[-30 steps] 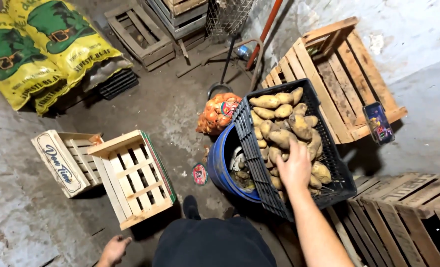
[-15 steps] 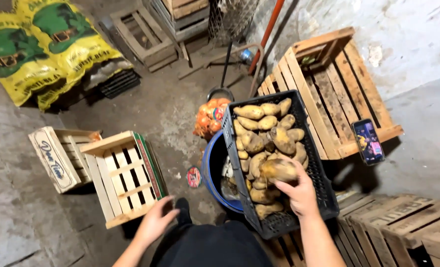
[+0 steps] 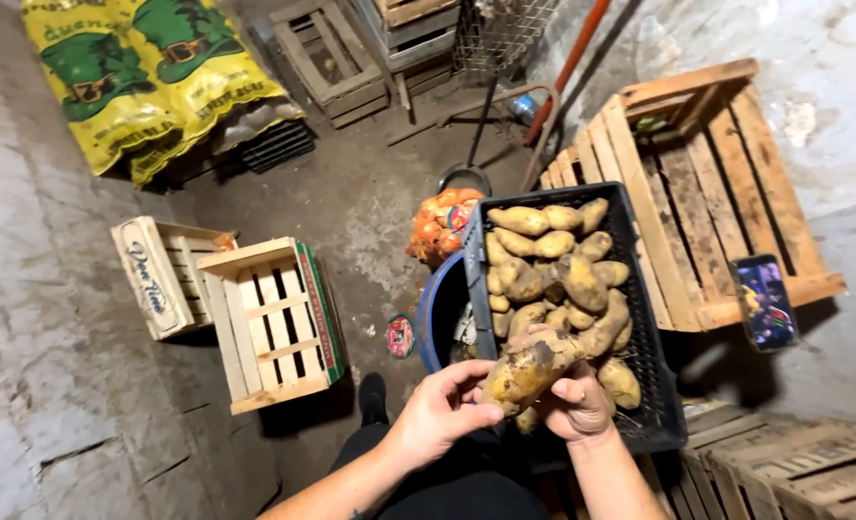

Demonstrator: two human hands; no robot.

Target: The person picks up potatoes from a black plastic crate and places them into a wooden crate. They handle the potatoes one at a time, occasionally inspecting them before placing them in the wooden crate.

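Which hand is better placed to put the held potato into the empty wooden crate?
Probably the left hand: it touches the potato and is on the side of the wooden crate. The right hand is over the black plastic crate.

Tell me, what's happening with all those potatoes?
A person is holding one big, dirty yellow-brown potato in both hands: the left hand grips its lower end and the right hand cups it from behind. It is lifted just above a black plastic crate full of similar potatoes, which rests on a blue round tub. A light wooden slatted crate stands on the concrete floor nearby.
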